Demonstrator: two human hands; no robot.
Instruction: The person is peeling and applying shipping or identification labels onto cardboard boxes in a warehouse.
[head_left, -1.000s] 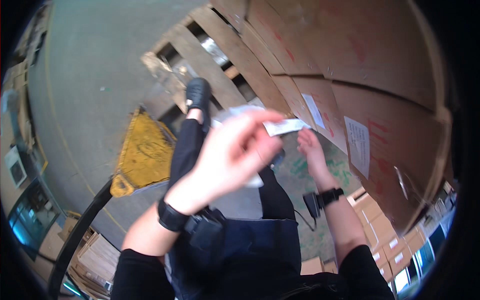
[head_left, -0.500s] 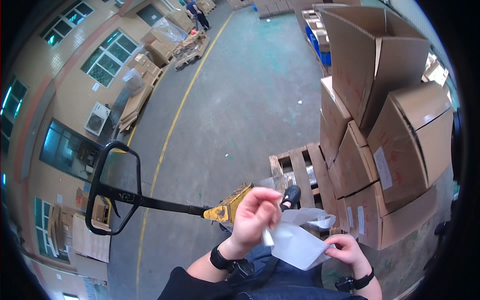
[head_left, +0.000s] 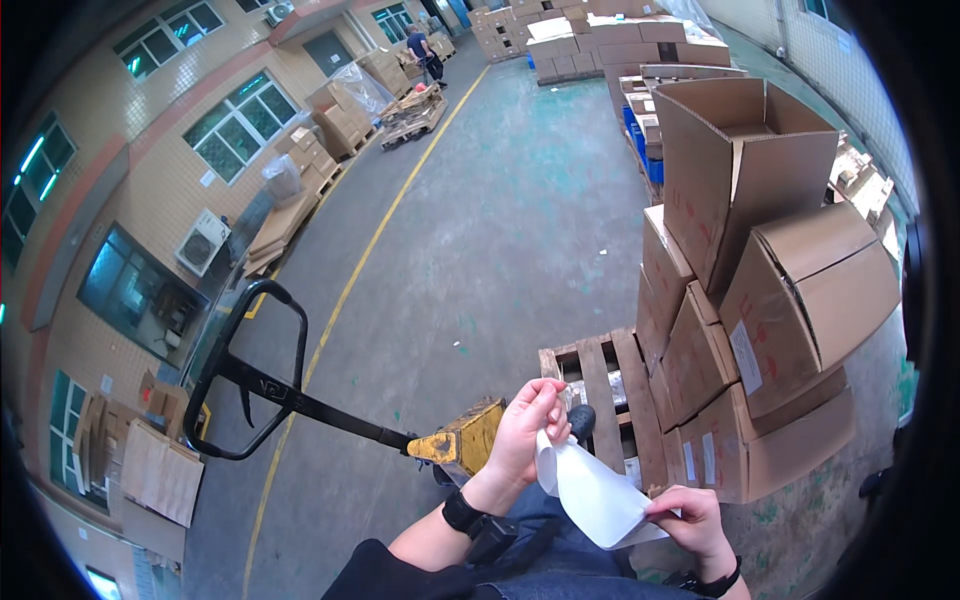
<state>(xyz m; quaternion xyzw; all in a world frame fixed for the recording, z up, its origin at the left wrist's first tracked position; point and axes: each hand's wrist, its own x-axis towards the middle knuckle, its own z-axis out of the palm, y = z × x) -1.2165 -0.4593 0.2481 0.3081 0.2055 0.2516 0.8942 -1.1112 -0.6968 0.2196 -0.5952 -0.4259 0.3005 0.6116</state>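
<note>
My left hand [head_left: 525,430] pinches the upper corner of a white sheet of paper [head_left: 590,490]. My right hand [head_left: 690,520] grips the sheet's lower right edge, so the paper is stretched and curled between both hands. A black band sits on each wrist. Just beyond my hands lies a wooden pallet [head_left: 600,380] with my dark shoe [head_left: 580,420] on its near edge.
Stacked cardboard boxes [head_left: 760,300] stand on the pallet at right, the top one open. A yellow pallet jack [head_left: 300,400] with a black loop handle lies at left. More box stacks [head_left: 600,40], flat cardboard along the left wall and a distant person [head_left: 415,45].
The view has lifted from my lap and the pallet to the warehouse aisle. Both hands kept hold of the paper, which now hangs lower between them.
</note>
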